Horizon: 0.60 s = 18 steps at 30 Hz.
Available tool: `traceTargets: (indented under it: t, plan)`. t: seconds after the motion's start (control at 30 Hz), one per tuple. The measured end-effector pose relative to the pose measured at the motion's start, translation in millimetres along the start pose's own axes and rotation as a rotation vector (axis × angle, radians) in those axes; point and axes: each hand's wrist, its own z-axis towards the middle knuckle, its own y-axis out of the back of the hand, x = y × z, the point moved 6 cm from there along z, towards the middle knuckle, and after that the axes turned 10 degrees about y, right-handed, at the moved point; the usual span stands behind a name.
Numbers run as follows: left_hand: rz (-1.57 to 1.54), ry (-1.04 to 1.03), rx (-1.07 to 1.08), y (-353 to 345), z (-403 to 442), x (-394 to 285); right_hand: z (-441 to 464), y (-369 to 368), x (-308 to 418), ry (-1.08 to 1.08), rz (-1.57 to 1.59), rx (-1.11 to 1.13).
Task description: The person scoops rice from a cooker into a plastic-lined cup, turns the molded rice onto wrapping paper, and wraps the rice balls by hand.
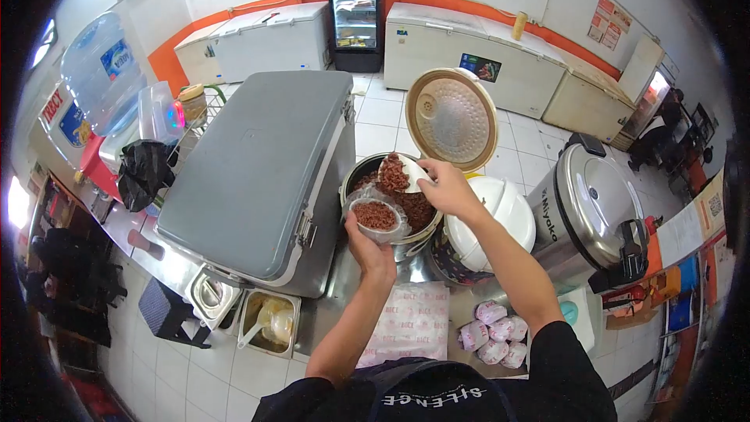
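Note:
My left hand [367, 250] holds a small bowl lined with clear plastic, filled with reddish-brown rice [374, 216]. In my right hand [449, 190] is a white scoop [416, 174] with a clump of the same rice on it, just above and right of the bowl. Both are over the open rice pot [422, 223], whose raised round lid [451, 119] stands behind it. Printed wrapping paper [408, 320] lies in front of me, with several wrapped bundles [493, 332] to its right.
A large grey cooler box [258, 172] stands left of the pot. To the right are a white-lidded container [500, 219] and a steel Miyako cooker [594, 203]. Metal trays [269, 320] sit at the lower left. A person [660, 129] is at the far right.

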Motion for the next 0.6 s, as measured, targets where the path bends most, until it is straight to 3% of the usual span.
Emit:
traceTargets:
  t: [0.1,0.2,0.23,0.3,0.4,0.47,0.5,0.6]
  plan:
    - [-0.017,-0.055,-0.075,-15.8,5.0,6.3,-28.5,-6.7,36.8,0.22,-0.34,-0.117]
    - [-0.006,-0.009,-0.093,-25.9,10.5,12.7,-82.0,-35.2,79.2,0.699,-0.795,-0.131]
    - [0.059,0.019,-0.227,-22.6,8.3,11.1,-82.6,-34.7,78.8,0.679,-0.78,-0.11]
    - [-0.033,0.005,-0.088,-18.7,22.2,20.1,-83.9,-31.6,76.1,0.634,-0.756,-0.067]
    - [-0.105,0.03,0.002,-29.2,17.5,20.2,-48.7,1.5,51.3,0.215,-0.496,0.055]
    - [-0.144,0.052,0.055,-36.2,11.3,14.5,-32.1,28.9,36.7,0.163,-0.23,-0.072]
    - [-0.145,0.068,0.011,-37.2,8.9,12.1,-27.3,37.1,34.8,0.248,-0.119,-0.113]
    - [-0.172,0.056,0.068,-34.5,15.0,8.8,-45.8,19.8,26.4,0.031,0.191,0.102]
